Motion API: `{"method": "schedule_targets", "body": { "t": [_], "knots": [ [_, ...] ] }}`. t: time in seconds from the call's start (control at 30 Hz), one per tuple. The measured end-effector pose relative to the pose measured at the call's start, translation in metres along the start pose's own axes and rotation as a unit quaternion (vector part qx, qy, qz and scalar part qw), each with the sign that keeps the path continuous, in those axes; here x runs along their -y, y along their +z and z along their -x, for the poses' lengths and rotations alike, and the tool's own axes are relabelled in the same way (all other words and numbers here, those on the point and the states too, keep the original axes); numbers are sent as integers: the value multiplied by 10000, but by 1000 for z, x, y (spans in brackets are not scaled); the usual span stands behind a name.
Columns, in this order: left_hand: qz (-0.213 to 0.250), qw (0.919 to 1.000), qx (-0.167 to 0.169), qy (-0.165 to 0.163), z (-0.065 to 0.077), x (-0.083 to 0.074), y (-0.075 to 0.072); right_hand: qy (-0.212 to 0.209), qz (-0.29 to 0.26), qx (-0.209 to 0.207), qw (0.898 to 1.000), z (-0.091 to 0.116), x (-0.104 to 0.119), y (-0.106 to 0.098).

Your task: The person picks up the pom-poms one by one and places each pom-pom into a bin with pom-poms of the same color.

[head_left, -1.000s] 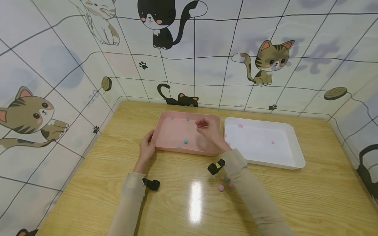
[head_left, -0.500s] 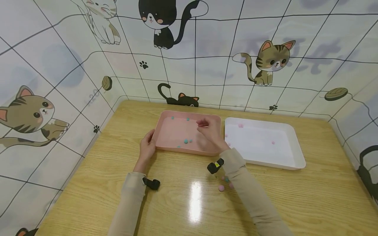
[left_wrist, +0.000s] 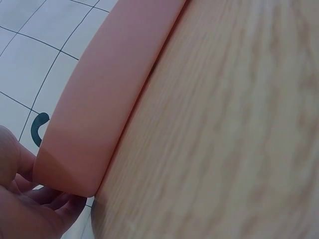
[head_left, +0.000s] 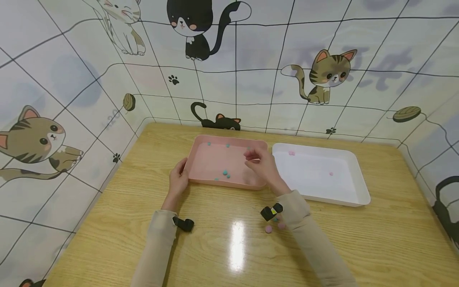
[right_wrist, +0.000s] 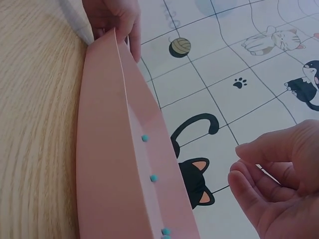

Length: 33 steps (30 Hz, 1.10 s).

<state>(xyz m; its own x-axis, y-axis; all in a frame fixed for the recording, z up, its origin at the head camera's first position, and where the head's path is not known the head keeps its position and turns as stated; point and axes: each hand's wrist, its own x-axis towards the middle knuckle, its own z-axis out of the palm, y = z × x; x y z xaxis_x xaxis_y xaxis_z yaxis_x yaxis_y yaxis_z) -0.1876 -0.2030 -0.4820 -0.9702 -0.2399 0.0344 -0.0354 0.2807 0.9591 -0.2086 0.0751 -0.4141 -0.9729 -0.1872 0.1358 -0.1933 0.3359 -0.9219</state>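
Note:
In the head view, my left hand (head_left: 178, 177) grips the near left corner of a pink tray (head_left: 201, 180). The left wrist view shows its fingers bent around the end of the tray wall (left_wrist: 99, 99). Over the right part of that tray hovers my right hand (head_left: 263, 164), its fingers loosely bent. The right wrist view shows a gap between thumb (right_wrist: 264, 149) and fingers, with nothing held there. Several small turquoise balls (head_left: 225, 172) lie in the pink tray, some seen along its inside in the right wrist view.
A white tray (head_left: 319, 187) stands to the right, with small pink balls (head_left: 292, 153) in it. Pink balls (head_left: 268, 229) and a turquoise one lie on the wooden table (head_left: 215, 247), partly behind the right wrist camera (head_left: 271, 211). A cat-patterned wall (head_left: 258, 87) rises behind.
A small turquoise ball has come into view in the pink tray and rolled nearer its front edge. My right hand has shifted right and slightly back towards me. The left hand stays put.

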Motion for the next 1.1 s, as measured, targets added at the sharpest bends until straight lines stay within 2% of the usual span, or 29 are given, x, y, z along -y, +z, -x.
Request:
{"method": "schedule_targets", "body": {
  "t": [0.23,0.63,0.87,1.1],
  "knots": [
    [4,10000,63,-73,1,-1,-1,-343,78,131,9993,20,-2,-9],
    [-112,9998,138,8,2,-1,-2,-368,146,315,9987,54,-11,-20],
    [-130,9998,157,55,3,-2,-3,-723,337,358,9962,73,-22,-25],
    [-140,9998,125,37,3,-2,-2,-529,352,530,9966,93,-34,-30]
  ]
}}
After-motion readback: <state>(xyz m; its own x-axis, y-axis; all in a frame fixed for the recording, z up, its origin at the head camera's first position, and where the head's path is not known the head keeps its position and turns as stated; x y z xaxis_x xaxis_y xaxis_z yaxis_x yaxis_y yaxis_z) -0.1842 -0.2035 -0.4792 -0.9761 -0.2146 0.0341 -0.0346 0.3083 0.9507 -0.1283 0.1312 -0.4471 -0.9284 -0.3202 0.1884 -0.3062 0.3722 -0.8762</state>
